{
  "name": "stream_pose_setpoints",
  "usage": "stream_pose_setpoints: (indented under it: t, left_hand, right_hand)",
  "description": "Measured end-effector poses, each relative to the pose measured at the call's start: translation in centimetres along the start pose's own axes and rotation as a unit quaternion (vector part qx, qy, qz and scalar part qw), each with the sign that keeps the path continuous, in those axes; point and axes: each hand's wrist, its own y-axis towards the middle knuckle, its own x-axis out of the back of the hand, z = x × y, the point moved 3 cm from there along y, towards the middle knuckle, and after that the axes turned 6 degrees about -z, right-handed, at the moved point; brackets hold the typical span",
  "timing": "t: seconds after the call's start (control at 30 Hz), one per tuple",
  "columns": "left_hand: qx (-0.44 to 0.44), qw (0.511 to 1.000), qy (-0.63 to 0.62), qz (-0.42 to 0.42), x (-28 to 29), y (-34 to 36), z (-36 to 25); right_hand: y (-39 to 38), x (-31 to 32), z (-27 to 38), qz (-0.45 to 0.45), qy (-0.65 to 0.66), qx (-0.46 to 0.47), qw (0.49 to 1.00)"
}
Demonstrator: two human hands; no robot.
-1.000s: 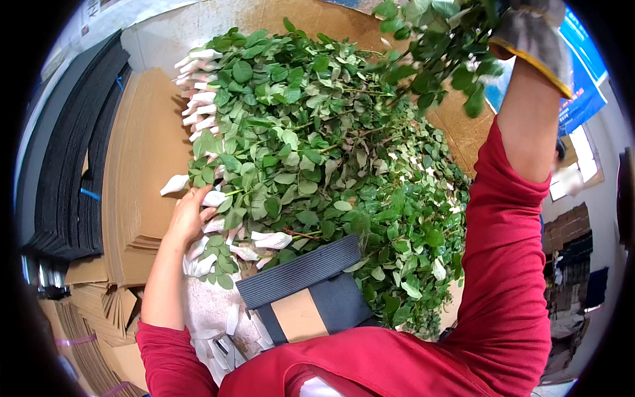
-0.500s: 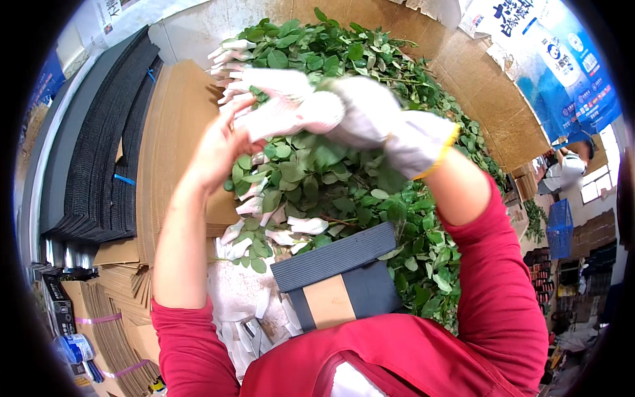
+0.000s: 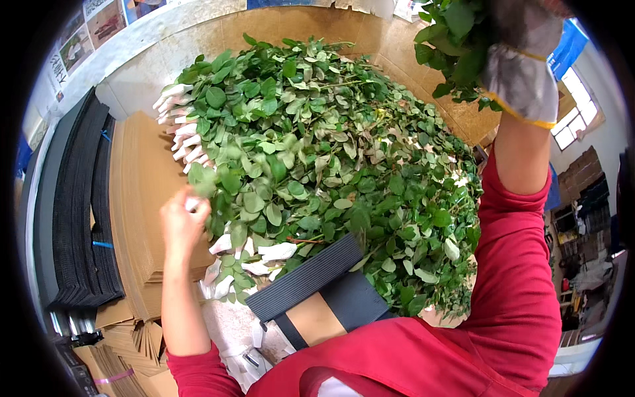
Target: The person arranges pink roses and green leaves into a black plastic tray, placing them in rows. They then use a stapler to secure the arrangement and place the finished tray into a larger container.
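My bare left hand [image 3: 184, 218] is closed around a small white-wrapped flower head [image 3: 192, 204] at the left edge of a large pile of leafy green stems [image 3: 317, 152]. My right hand [image 3: 521, 73], in a grey-white glove with a yellow cuff, is raised at the top right, closed on a leafy bunch [image 3: 450, 49]; its fingertips are hard to make out. White-wrapped heads [image 3: 182, 129] line the pile's upper left side, and several more [image 3: 278, 251] lie at its lower left. A dark ridged pad [image 3: 301, 274] lies below the pile, over a dark block with a tan band [image 3: 314, 314].
Stacks of flat brown cardboard [image 3: 132, 198] and black sheets [image 3: 69, 198] stand at my left. A cardboard wall [image 3: 390, 40] backs the pile, with printed paper [image 3: 99, 33] on the far wall. At far right are a window [image 3: 574, 112] and stacked goods [image 3: 582, 198].
Half a second ago my hands met over the pile around white-wrapped heads. Now they are apart: the right has risen rightward with the bunch, the left has moved down and left.
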Motion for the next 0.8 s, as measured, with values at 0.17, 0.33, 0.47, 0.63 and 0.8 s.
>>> stream_pose_setpoints:
  t: [0.17, 0.33, 0.47, 0.63, 0.8]
  left_hand:
    - [-0.042, 0.983, 0.139, -0.114, 0.4, 0.5, 4.9]
    - [-0.108, 0.965, 0.239, -0.019, -7.0, -5.3, 10.9]
    - [-0.018, 0.969, 0.125, 0.211, -8.7, -8.6, 10.0]
    - [-0.096, 0.984, 0.055, 0.137, -3.7, -5.6, 5.8]
    - [0.076, 0.97, -0.216, 0.086, 2.5, -2.1, -0.6]
  right_hand:
    - [-1.6, -0.3, 1.5, 0.037, -0.045, -0.003, 0.998]
    - [-3.7, 0.0, 2.0, 0.066, -0.07, -0.005, 0.995]
    - [-4.0, -0.4, 2.0, 0.08, -0.087, -0.007, 0.993]
    - [-5.2, -1.7, 3.7, 0.135, -0.087, 0.017, 0.987]
    - [-7.6, -3.9, 4.5, 0.202, -0.085, 0.052, 0.974]
